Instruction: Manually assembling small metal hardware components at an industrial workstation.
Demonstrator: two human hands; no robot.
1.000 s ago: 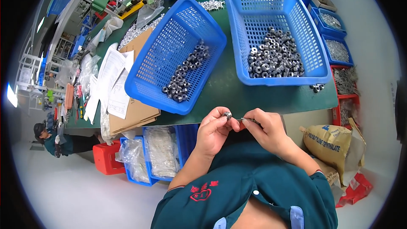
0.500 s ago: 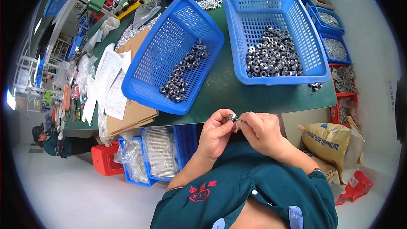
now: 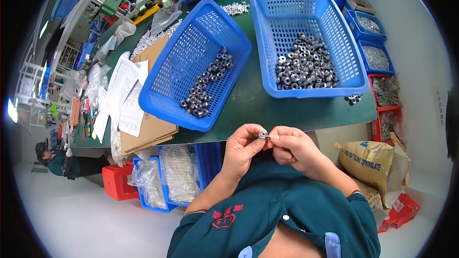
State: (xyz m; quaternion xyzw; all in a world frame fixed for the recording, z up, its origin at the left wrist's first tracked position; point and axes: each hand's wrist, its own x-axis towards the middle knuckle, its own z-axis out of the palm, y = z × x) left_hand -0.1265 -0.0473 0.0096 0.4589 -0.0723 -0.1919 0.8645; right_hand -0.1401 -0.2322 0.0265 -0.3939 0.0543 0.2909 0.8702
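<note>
My left hand [image 3: 240, 152] pinches a small metal collar [image 3: 261, 134] between thumb and fingertips, just off the near edge of the table. It is a short shiny cylinder with a dark part. My right hand [image 3: 295, 148] is closed, thumb and forefinger pressed together right beside the collar. A thin metal pin-like tool [image 3: 268, 137] shows as a short tip between these fingers and the collar; the rest is hidden. Beyond my hands, a blue perforated basket [image 3: 160, 100] on the left holds several similar collars. Another blue basket [image 3: 318, 92] on the right contains a larger heap.
A few loose collars [image 3: 354, 99] lie by the right basket's near corner. Papers [image 3: 125, 95] and cardboard [image 3: 148, 136] cover the table's left part. Blue and red bins [image 3: 377, 59] line the right side. Below stand bagged rods [image 3: 179, 172], a red stool [image 3: 118, 181] and a sack [image 3: 368, 157].
My right fingers have shifted left, closer to the collar, and turned, so less of the thin tool shows. The collar has turned slightly in my left hand.
</note>
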